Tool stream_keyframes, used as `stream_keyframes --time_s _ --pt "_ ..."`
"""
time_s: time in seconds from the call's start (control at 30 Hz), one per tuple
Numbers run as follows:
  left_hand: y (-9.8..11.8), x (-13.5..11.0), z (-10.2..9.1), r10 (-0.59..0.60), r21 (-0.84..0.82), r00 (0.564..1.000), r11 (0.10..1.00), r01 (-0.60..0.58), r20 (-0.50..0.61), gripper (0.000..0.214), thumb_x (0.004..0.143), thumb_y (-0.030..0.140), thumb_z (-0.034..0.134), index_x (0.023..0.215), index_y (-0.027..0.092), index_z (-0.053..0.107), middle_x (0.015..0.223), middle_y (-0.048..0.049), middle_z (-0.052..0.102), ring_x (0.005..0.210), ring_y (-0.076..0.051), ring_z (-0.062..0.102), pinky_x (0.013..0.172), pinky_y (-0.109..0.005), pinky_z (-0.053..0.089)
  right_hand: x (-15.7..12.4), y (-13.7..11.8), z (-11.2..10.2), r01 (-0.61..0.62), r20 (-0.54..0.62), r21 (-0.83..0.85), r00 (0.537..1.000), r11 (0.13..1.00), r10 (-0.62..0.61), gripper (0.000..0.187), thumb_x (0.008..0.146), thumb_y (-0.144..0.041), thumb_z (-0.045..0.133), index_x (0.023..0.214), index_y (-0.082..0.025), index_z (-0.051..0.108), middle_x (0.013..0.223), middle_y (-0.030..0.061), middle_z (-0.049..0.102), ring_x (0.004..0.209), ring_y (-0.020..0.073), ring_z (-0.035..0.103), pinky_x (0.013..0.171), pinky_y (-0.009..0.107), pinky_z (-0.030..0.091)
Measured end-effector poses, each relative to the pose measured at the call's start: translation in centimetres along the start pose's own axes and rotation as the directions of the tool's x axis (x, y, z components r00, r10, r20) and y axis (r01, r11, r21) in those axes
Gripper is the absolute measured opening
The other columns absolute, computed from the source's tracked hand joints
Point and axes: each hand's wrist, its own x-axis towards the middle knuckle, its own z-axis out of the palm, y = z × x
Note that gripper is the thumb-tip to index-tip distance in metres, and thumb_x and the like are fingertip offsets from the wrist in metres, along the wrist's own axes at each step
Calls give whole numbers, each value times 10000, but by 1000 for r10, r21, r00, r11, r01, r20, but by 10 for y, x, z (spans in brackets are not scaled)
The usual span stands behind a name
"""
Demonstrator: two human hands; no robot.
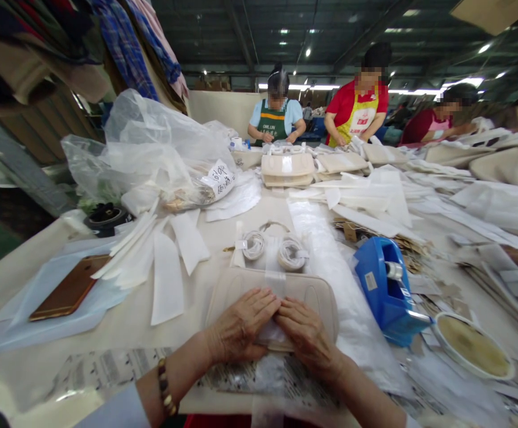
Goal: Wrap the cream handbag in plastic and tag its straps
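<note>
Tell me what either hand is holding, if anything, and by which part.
No grip shows: the left hand and right hand lie on the beige bag's upper face, fingertips close together near its middle.

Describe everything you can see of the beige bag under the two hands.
The beige bag is wide, with rounded corners and a smooth, leather-like surface; curved outlines mark its left and right sides. A pale, translucent strip crosses its middle. It lies on the table, long side running left to right. The left hand and right hand rest on it, fingertips meeting near its middle, hiding much of its face. Whether it is closed can't be told.
</note>
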Motion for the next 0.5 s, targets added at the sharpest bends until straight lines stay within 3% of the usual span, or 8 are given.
stream_keyframes --time_s 0.17,0.27,0.37,0.43,0.5 --pt "1 -3 -2 35 67 999 997 -36 11 681 700 318 666 1302 134 407 1325 -235 453 1257 -371 398 1044 -538 333 -20 -27 -18 -32 144 -35 989 999 36 353 858 -86 398 1175 -123 548 1157 118 639 1172 185 528 1011 389 446" --pt "2 -4 -3 69 89 997 994 -70 20 569 745 345 636 1262 181 464 1328 -224 446 1257 -368 398 1037 -538 328 -43 -45 -25 74 157 -102 986 992 -57 364 858 -119 423 1205 -102 530 1177 103 635 1220 184 485 1057 369 393" --pt "4 -4 -5 60 98 996 993 -66 59 570 749 330 635 1267 169 458 1333 -220 440 1262 -360 391 1048 -530 311 -59 -56 -16 206 99 -161 976 965 -192 288 894 -120 410 1111 -138 599 1078 37 689 1149 152 547 1113 350 298" --pt "6 -3 -6 36 108 996 993 -44 78 575 740 315 643 1266 172 460 1328 -214 450 1264 -355 390 1055 -529 301 -64 -61 -2 216 57 -188 976 958 -209 279 912 -122 401 1083 -150 619 1053 15 697 1095 137 581 1131 346 254" --pt "8 -2 -10 26 128 996 991 -37 90 590 725 320 654 1264 174 464 1325 -213 458 1264 -352 395 1054 -529 307 -65 -63 12 203 12 -193 979 960 -204 260 908 -133 428 1074 -148 627 1030 13 703 1031 136 614 1114 329 299"
